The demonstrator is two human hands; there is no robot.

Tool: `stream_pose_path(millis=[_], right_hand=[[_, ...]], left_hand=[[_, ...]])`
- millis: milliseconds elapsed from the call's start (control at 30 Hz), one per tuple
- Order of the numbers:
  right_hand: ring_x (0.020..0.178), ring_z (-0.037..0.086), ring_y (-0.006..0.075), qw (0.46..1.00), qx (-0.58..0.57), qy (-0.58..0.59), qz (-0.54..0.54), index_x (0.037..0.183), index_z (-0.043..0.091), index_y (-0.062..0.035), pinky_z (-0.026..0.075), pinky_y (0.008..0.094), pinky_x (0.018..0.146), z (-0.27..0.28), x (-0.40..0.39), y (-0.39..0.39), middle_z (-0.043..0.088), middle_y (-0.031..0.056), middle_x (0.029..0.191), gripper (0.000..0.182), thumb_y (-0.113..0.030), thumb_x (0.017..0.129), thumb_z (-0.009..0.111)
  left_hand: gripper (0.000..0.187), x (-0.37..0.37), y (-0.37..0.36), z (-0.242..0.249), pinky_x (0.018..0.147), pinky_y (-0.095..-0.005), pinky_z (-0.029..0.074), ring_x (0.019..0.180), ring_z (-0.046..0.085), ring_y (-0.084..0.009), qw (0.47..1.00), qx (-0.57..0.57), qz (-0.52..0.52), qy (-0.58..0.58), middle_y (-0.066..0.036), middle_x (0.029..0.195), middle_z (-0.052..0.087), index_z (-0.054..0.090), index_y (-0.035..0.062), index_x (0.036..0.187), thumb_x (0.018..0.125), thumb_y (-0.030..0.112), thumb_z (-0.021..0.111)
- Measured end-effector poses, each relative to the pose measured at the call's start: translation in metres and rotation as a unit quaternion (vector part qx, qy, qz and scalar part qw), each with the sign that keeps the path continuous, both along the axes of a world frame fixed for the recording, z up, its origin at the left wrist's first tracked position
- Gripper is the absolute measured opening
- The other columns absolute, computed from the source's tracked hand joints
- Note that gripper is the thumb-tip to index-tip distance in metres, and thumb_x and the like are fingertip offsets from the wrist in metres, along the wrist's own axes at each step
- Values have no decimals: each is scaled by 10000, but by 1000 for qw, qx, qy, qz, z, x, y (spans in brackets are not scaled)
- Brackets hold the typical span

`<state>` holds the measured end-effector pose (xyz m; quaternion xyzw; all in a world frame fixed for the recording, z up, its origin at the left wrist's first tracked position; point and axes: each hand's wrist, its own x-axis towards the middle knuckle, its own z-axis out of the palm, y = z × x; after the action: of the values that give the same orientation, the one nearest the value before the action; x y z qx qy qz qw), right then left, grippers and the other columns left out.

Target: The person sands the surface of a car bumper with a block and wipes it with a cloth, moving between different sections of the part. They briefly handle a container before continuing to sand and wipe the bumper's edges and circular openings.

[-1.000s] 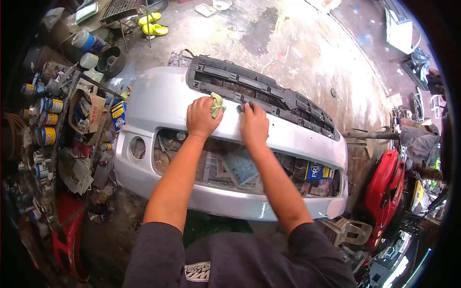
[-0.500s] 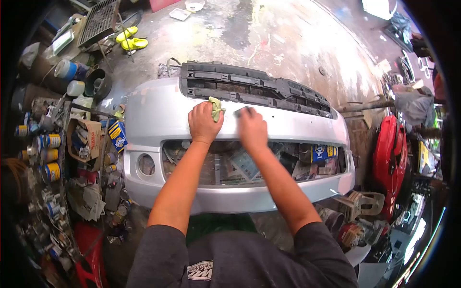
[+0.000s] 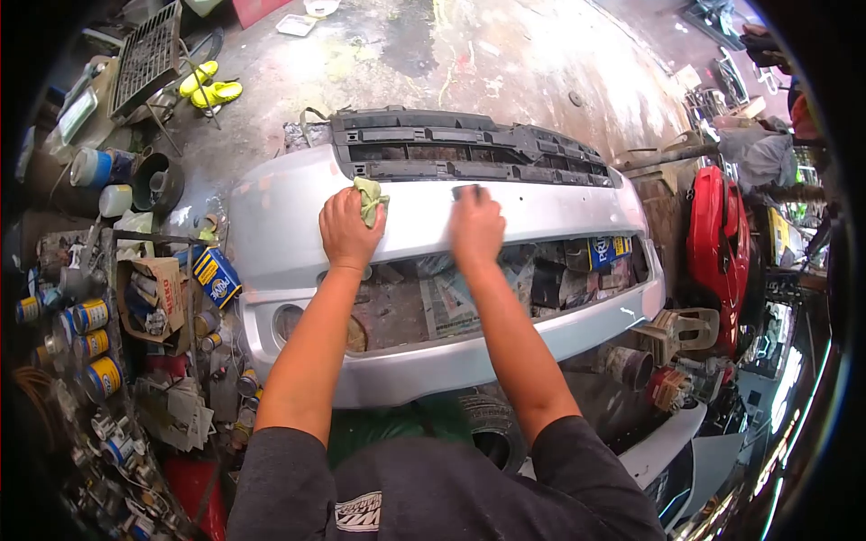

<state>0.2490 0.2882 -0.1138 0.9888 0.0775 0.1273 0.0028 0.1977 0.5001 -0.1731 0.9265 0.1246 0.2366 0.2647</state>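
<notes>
A silver-grey car bumper [image 3: 419, 203] lies across the view in front of me, its black slatted grille [image 3: 433, 149] along the far edge. My left hand [image 3: 350, 230] rests on its upper face, left of the middle, closed around a crumpled yellow-green cloth [image 3: 371, 200]. To the right, my right hand [image 3: 477, 225] is on the same painted face, just below the grille. Its fingers are bent over a small dark pad [image 3: 466, 192], and motion blurs them. Beneath my forearms runs the bumper's wide lower opening, with newspaper [image 3: 451, 302] showing through it.
Paint cans [image 3: 104, 377] and a cardboard box [image 3: 152, 298] crowd the left side. Yellow clogs [image 3: 215, 93] lie on the stained floor near a metal rack [image 3: 147, 59]. On the right are a red car part [image 3: 717, 243] and a beige plastic chair [image 3: 681, 332].
My left hand with the cloth has slid left along the bumper. My right hand with the dark pad has shifted slightly right, widening the gap. The camera view has tilted and shifted.
</notes>
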Motion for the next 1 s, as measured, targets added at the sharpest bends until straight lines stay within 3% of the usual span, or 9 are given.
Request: stream_pose_path(millis=[133,267,333,400,533,633,733,800,1000], right_hand=[[976,666,374,989,54,-3,135,1262,662,-78,551,523,764,9,-3,-19,677,167,1247,370,-204,916,695],[972,668,355,1000,-8,-10,-12,1231,676,-75,556,509,737,0,-1,11,675,171,1232,355,-189,895,690],[975,668,368,994,15,-24,105,1185,676,-83,568,519,771,4,-26,17,669,162,1194,326,-205,884,701],[995,657,383,989,97,53,97,1124,691,-86,574,527,803,21,-20,-5,668,157,1176,269,-223,894,706],[1034,646,394,996,11,28,-86,1143,687,-115,579,526,816,14,12,-8,652,173,1207,284,-222,885,738],[1110,638,405,995,29,84,34,1178,704,-86,568,516,901,18,-29,21,652,178,1293,324,-269,912,732],[1115,636,404,995,63,81,-2,1223,709,-92,566,515,906,15,-2,-14,654,178,1292,352,-266,918,726],[1113,636,399,990,58,49,-117,1210,709,-114,568,520,902,14,27,-32,645,173,1271,315,-255,928,716],[988,659,409,989,82,45,115,1139,684,-112,588,541,821,10,-30,35,660,175,1180,273,-211,886,712]], left_hand=[[451,-4,0,-3,1053,-474,442,1208,564,-326,1000,3,-1,-14,-94,1249,621,614,83,1178,861,371,758],[455,5,3,7,1044,-472,446,1199,570,-329,1000,0,3,0,-96,1252,625,613,81,1179,862,373,760],[458,5,4,4,1020,-469,457,1178,579,-340,1000,8,-1,-22,-103,1242,632,607,77,1189,865,362,760],[458,-7,0,-2,1016,-470,459,1175,580,-340,1000,-1,-5,-24,-102,1246,631,606,80,1188,862,360,762],[459,1,3,3,1015,-474,459,1174,579,-337,1000,1,4,-18,-102,1244,630,603,86,1194,861,359,762],[461,-4,2,1,1020,-477,455,1176,578,-331,1000,-3,-7,-12,-98,1240,629,602,89,1204,865,359,759],[458,-10,1,-1,1023,-476,452,1175,578,-326,1000,-6,-8,-29,-93,1232,629,600,91,1207,867,356,755],[458,-2,4,5,1025,-476,450,1177,578,-328,1000,-3,-1,-18,-93,1238,629,599,90,1207,868,356,753],[492,-7,0,-4,1036,-477,443,1191,577,-337,1000,-22,-4,-17,-100,1285,618,574,82,1234,863,346,760]])
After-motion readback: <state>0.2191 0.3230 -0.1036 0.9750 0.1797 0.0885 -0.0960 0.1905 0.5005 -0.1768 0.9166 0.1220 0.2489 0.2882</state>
